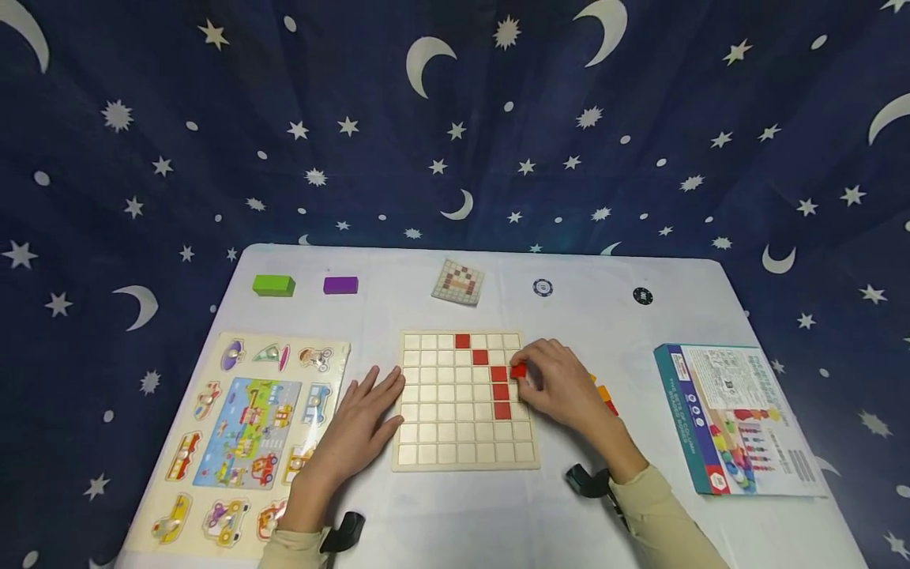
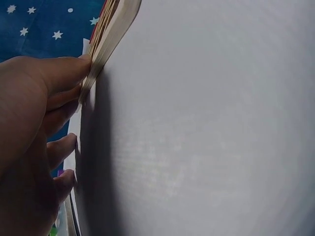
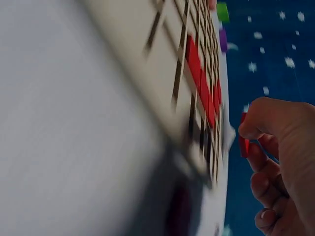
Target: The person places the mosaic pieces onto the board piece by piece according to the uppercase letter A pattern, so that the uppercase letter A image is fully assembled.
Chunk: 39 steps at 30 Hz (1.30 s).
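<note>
A square wooden grid board (image 1: 446, 431) lies on the table, with several red square tiles (image 1: 501, 392) set in its cells, stepping down from the top row into a short column. My right hand (image 1: 565, 387) pinches another red tile (image 3: 244, 135) between thumb and fingers, held above the board's right edge. My left hand (image 1: 362, 431) rests beside the board with its fingers extended. Its thumb and fingertips touch the board's left edge, seen edge-on in the left wrist view. Orange and red tiles (image 1: 604, 395) lie partly hidden behind my right hand.
A pattern card (image 1: 458, 282) lies behind the board. At the back are a green block (image 1: 273, 285), a purple block (image 1: 340, 285) and two round chips (image 1: 543, 288). A picture puzzle (image 1: 245, 431) lies left, a flat box (image 1: 739, 419) right.
</note>
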Tool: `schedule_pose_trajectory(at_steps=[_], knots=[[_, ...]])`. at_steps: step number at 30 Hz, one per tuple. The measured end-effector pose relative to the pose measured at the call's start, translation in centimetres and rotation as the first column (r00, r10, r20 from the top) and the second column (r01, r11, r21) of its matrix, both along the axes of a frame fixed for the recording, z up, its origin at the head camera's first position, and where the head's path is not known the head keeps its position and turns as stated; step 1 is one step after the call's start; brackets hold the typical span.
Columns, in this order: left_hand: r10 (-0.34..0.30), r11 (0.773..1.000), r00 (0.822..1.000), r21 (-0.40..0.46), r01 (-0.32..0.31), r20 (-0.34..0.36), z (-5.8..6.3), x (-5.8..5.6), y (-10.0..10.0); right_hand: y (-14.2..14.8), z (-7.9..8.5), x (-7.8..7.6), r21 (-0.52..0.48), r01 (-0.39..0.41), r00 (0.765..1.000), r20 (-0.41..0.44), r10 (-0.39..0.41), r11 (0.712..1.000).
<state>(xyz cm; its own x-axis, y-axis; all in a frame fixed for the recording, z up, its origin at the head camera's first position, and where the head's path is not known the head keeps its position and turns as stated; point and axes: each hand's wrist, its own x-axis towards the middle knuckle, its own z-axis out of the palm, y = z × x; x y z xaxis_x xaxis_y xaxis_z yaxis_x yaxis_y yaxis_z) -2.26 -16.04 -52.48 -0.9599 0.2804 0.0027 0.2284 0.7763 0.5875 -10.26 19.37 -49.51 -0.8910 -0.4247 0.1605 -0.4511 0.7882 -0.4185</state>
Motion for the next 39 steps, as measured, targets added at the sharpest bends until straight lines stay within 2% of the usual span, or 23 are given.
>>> schedule_pose_trajectory(at_steps=[4,9,13,17,26,30,39], knots=[[0.0,1.0,1.0,0.0,0.0,0.014,-0.1,0.0,0.1,-4.0,-0.5,-1.6,-0.031,-0.063,0.998,0.019,0.064,0.998],[0.008,1.0,1.0,0.005,-0.008,0.013,0.0,0.0,0.1,-7.6,-1.0,-3.1,-0.008,-0.119,0.992,0.049,0.119,0.993],[0.007,1.0,1.0,0.005,-0.007,-0.001,0.1,0.0,0.2,-9.4,-1.3,-3.6,0.031,-0.149,0.986,0.081,0.146,0.988],[0.002,1.0,1.0,0.004,-0.002,-0.021,0.2,0.0,0.2,-9.9,-1.5,-3.7,0.037,-0.157,0.984,0.095,0.153,0.987],[0.005,1.0,1.0,0.003,-0.005,-0.003,0.1,0.1,0.0,-8.5,-1.1,-2.4,-0.021,-0.17,0.981,0.096,0.171,0.985],[0.009,1.0,1.0,0.0,-0.009,0.003,0.1,0.1,0.1,-6.7,-0.8,-1.4,-0.056,-0.117,0.988,0.09,0.122,0.992],[0.008,1.0,1.0,0.002,-0.008,-0.002,-0.1,0.0,0.0,-1.8,-1.5,1.2,-0.088,0.005,1.0,-0.009,-0.006,0.996]])
